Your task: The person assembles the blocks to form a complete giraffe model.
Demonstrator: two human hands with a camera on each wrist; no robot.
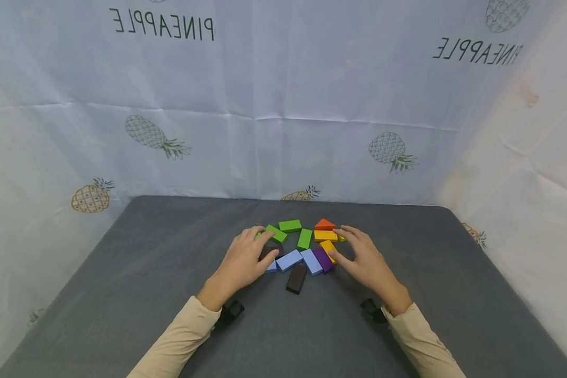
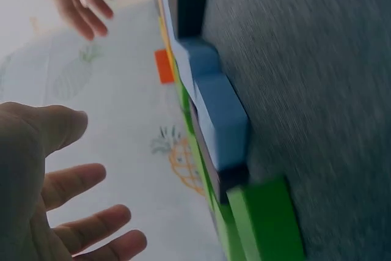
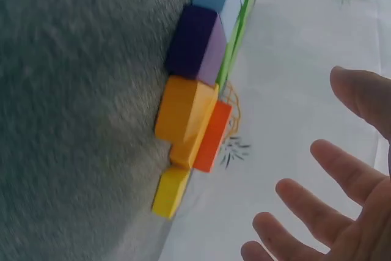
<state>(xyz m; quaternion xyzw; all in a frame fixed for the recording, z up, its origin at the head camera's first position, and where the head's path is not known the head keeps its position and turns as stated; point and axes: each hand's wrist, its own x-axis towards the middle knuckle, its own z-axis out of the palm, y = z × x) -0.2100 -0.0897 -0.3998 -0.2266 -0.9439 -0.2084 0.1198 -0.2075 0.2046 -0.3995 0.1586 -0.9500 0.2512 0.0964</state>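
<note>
Small coloured blocks are clustering on a grey worktop (image 1: 283,336). A dark block (image 1: 296,279) is lying nearest the viewer. Behind it, light-blue blocks (image 1: 290,260) are resting left of a purple block (image 1: 322,259), with an orange block (image 1: 328,248) sitting just beside that. Farther back, green blocks (image 1: 304,239) are lying left of a second orange block (image 1: 325,236); a red triangular block (image 1: 324,225) is showing behind.

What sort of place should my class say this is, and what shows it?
Probably a small screened-off tabletop workspace, likely indoors: pineapple-print cloth hangs behind and to both sides of a dark grey tabletop, where coloured blocks lie grouped.
</note>
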